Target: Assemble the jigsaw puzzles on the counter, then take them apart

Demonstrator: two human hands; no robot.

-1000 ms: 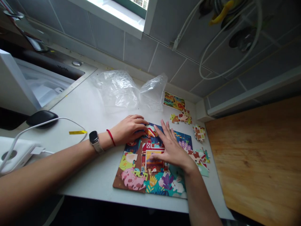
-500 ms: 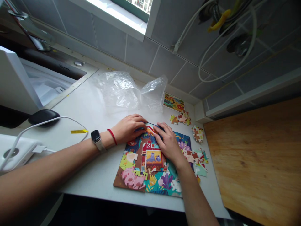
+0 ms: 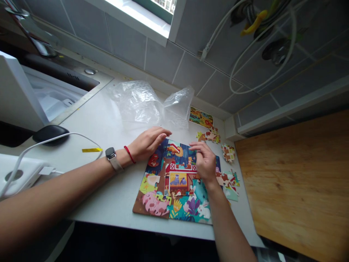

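On the white worktop (image 3: 109, 127), which runs from a sink (image 3: 54, 98) on the left to a wooden board (image 3: 300, 182) on the right, a colourful jigsaw puzzle (image 3: 174, 182) lies flat near the front edge, most of its picture already filled in. Behind it, toward the tiled wall, sits a crumpled clear plastic bag (image 3: 147, 103), and beside the bag a small printed card (image 3: 201, 117). Loose puzzle pieces (image 3: 227, 153) lie scattered just right of the puzzle, some touching its edge. The left hand (image 3: 148, 142) rests at the puzzle's upper left corner, its grip released, fingers stretched flat and lightly touching the rim there; a watch (image 3: 111, 154) and a red cord (image 3: 128, 153) sit on that wrist. The right hand (image 3: 205, 162) lies over the puzzle's upper right part, fingers curled in toward the thumb; whether that grip pinches a piece I cannot tell, since the fingertips hide it. The puzzle thus sits directly under and between both hands. Far left, a white cable (image 3: 54, 140) crosses a dark mouse-like object (image 3: 50, 133).
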